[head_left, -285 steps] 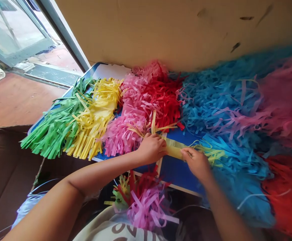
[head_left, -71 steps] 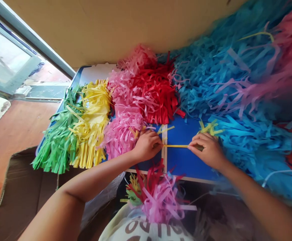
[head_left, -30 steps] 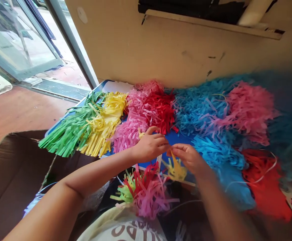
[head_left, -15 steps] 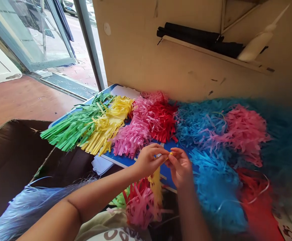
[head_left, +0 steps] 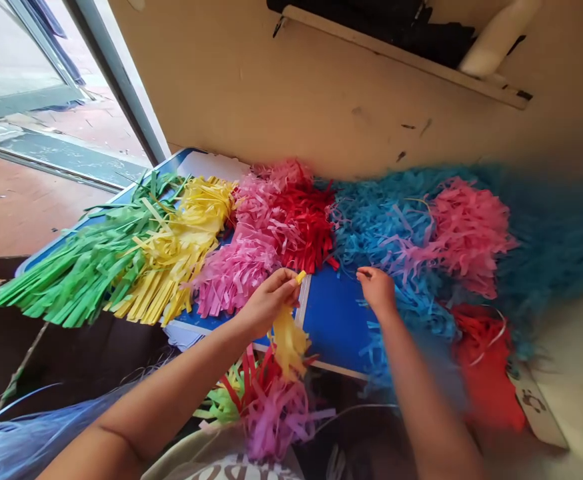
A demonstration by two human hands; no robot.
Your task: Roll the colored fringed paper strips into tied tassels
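Note:
My left hand [head_left: 270,299] pinches the twisted top of a yellow paper tassel [head_left: 291,345] between thumb and fingers, and its fringe hangs down below the hand. To the right, apart from it, my right hand [head_left: 377,288] is closed in a pinch over the blue tabletop [head_left: 329,310]; whether a thin thing sits between its fingertips I cannot make out. Under the yellow tassel, in front of my body, hang a pink-purple tassel [head_left: 279,417], a red tassel [head_left: 264,367] and a light green tassel [head_left: 225,397].
Fringed paper piles lie along the table: green [head_left: 86,260], yellow [head_left: 181,240], pink [head_left: 241,270], red [head_left: 311,223], blue [head_left: 371,217] and coral pink [head_left: 471,233]. Red paper [head_left: 491,373] lies at right. Behind is a wall [head_left: 251,87] with a ledge [head_left: 396,57].
My hands, earlier together at the yellow tassel's top, have moved apart. The right hand is now off to the right, while the left keeps the tassel. The view has shifted right and down.

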